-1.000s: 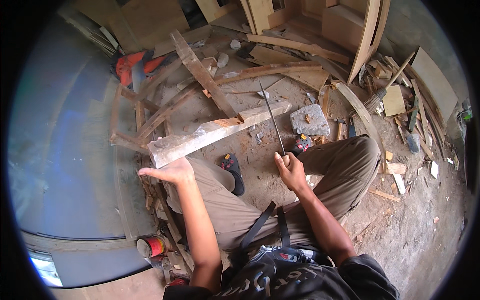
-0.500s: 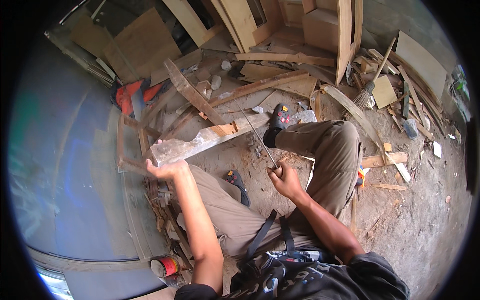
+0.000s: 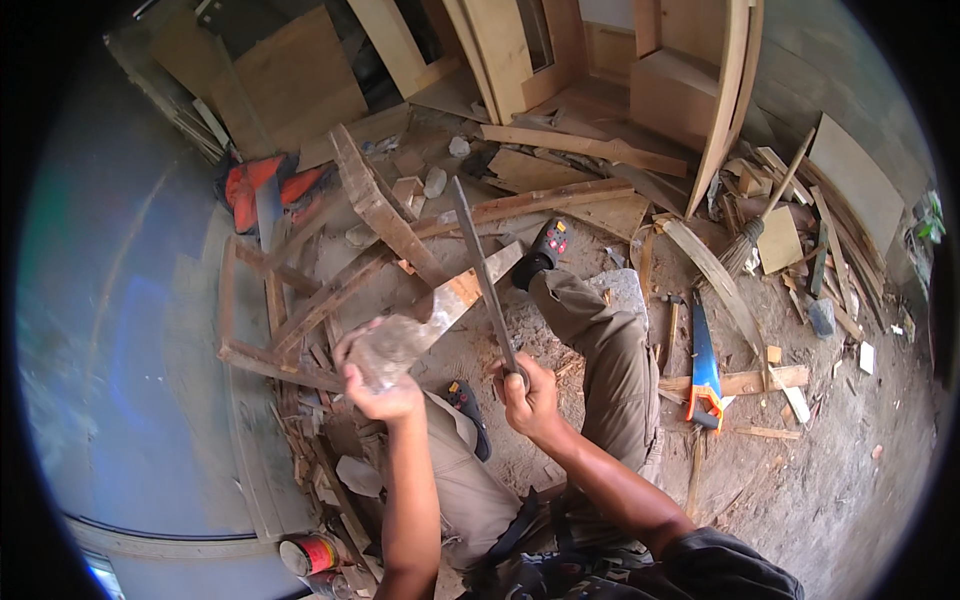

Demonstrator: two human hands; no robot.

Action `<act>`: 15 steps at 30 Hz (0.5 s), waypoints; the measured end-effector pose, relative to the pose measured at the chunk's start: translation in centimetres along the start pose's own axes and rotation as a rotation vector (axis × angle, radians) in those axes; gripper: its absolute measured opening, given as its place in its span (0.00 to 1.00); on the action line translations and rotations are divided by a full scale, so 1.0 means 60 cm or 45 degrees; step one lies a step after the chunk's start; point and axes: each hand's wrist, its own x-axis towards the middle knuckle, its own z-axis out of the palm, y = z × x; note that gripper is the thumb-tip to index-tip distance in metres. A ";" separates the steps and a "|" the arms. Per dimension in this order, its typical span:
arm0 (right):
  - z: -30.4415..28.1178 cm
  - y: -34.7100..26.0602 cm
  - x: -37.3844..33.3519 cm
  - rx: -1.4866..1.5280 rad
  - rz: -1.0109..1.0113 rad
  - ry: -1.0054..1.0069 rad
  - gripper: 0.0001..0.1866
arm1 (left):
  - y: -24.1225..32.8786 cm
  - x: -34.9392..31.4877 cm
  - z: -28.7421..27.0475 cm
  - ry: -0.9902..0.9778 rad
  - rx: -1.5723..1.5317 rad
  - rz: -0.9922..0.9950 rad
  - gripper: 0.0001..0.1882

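L fingers [image 3: 353, 380] clamped on beam [image 3: 445, 308], R fingers [image 3: 517, 396] gripping bladed tool [image 3: 485, 275], I'd best cut fwd of L fingers.

Head view: left unit of a side-by-side fisheye pair worn on the person's head. Faces down and forward; upright, unmirrored. Reference: saw [image 3: 706, 360], seen from above, right of frame centre. Left hand [image 3: 382, 380] and right hand [image 3: 527, 395] both left of saw, at close range. Forearms [image 3: 412, 515] enter from lower edge, left of saw and nearer the lens. Boards [image 3: 490, 55] beyond saw seen obliquely, farther off. Grey surface [image 3: 130, 330] far left of saw, curving toward rim.
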 end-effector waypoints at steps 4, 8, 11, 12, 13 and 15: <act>-0.026 0.132 -0.014 -0.630 0.691 -0.149 0.28 | -0.013 0.011 0.019 -0.161 0.004 0.027 0.26; -0.034 0.089 0.022 -0.175 0.691 -0.022 0.31 | -0.006 0.038 -0.010 -0.194 -0.088 0.020 0.27; -0.009 -0.040 0.117 0.243 0.351 0.022 0.39 | 0.011 0.062 -0.026 -0.195 -0.023 -0.017 0.27; -0.012 -0.049 0.135 0.337 0.264 0.033 0.40 | 0.009 0.071 -0.022 -0.191 -0.041 -0.036 0.27; 0.005 -0.040 0.144 0.466 0.094 0.091 0.38 | 0.008 0.077 -0.021 -0.216 -0.069 -0.046 0.27; 0.024 0.015 0.129 0.382 -0.033 0.083 0.33 | 0.007 0.080 -0.027 -0.145 -0.072 -0.054 0.28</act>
